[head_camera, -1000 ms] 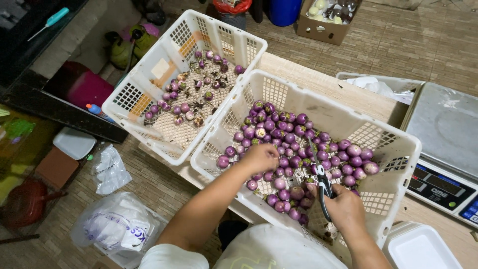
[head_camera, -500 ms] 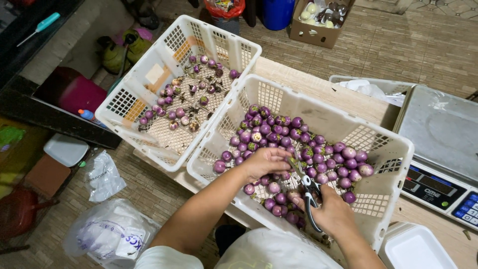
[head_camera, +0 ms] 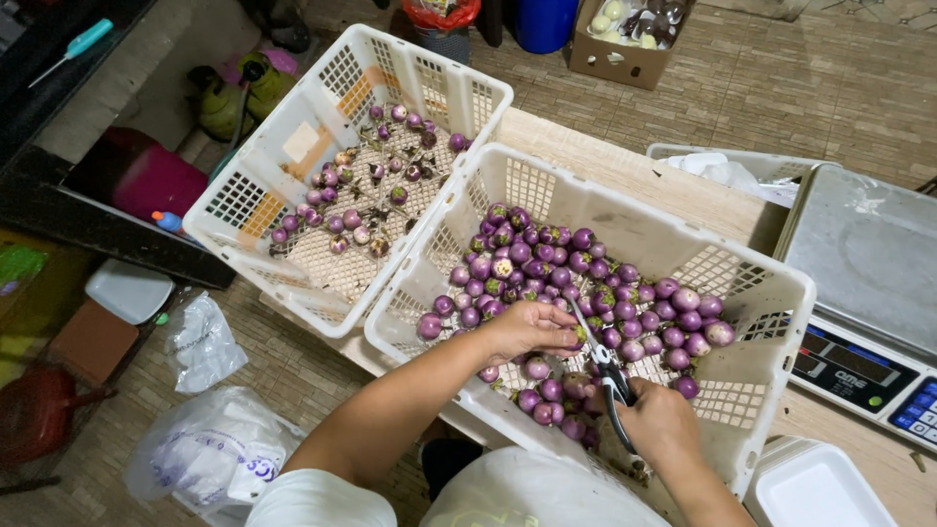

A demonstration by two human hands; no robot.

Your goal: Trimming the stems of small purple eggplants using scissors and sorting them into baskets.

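— Brick-patterned floor ran under a pale wooden bench [head_camera: 625, 171] that carried two white perforated plastic crates. What lay where?

— The nearer crate [head_camera: 761, 283] sat toward the bench's near edge, a heap of small round purple eggplants [head_camera: 586, 283] filling its middle. The farther crate [head_camera: 293, 195], at the bench's left end, held only a sparse scatter of them.

— And the hands?

— The left hand [head_camera: 527, 330] was curled over the heap's near side, fingers pinched on one small eggplant [head_camera: 578, 335]. The right hand [head_camera: 664, 425] was wrapped tight round the black handles of a pair of small metal snips [head_camera: 600, 356].

— How did the blades lie?

— Their long axis ran up and leftward from the right hand, tips just beside the pinched fruit, which sat straight ahead of the blades. The left hand was plainly the nearer to it.

— Textures?

— Glossy, smooth skins with green caps; rigid lattice crate walls; a grey digital scale [head_camera: 859, 293] at the bench's right end.
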